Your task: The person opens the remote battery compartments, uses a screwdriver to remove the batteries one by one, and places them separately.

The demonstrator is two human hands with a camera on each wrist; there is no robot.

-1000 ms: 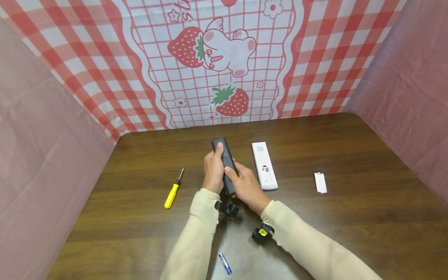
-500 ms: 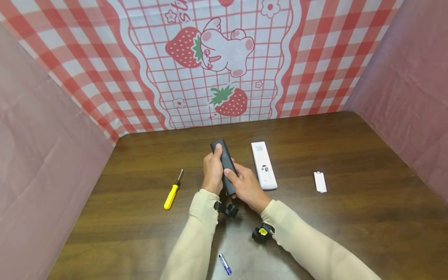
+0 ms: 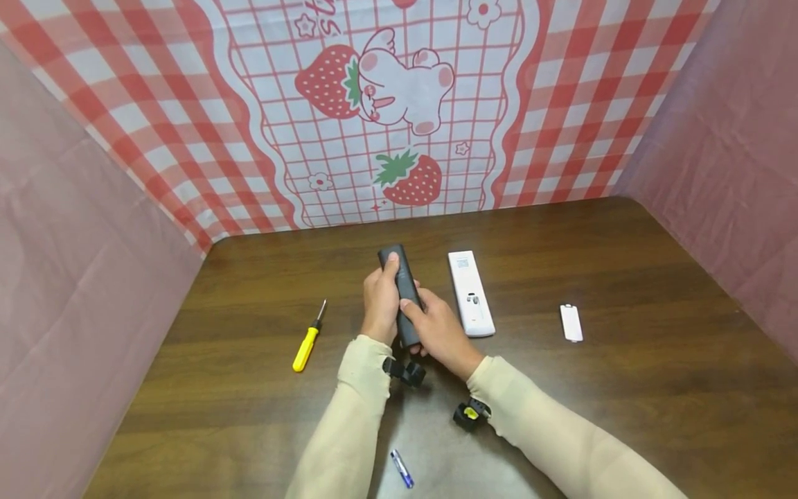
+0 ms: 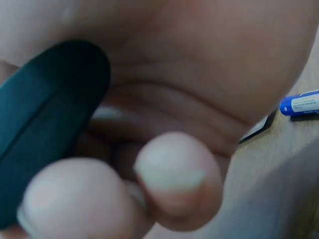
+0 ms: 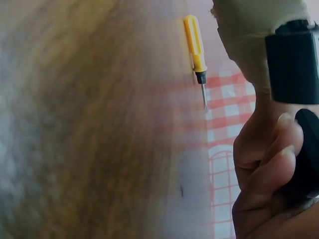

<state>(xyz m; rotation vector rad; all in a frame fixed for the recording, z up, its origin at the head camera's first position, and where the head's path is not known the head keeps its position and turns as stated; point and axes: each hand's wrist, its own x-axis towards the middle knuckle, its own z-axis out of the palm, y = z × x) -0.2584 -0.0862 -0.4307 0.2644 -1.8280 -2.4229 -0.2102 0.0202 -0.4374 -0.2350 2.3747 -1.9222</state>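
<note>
Both hands hold a black remote control [image 3: 406,283], tilted, over the middle of the table. My left hand [image 3: 379,305] grips its left side, the thumb lying along the upper face. From the right, my right hand [image 3: 441,334] holds the lower half with its thumb on top. In the left wrist view, curled fingers surround the rounded end of the remote control [image 4: 55,99]. Just right of the hands lies a white remote control [image 3: 470,277] with a printed code and a small dark opening.
A yellow-handled screwdriver [image 3: 305,348] lies to the left on the wooden table [image 3: 237,416]. Farther right is a small white battery cover [image 3: 570,323]. A blue and silver battery [image 3: 402,468] lies near the front, between the forearms. A checked cloth [image 3: 561,104] hangs behind the table.
Both hands keep their hold on the black remote control, which shifts only slightly. The other things on the table stay where they were.
</note>
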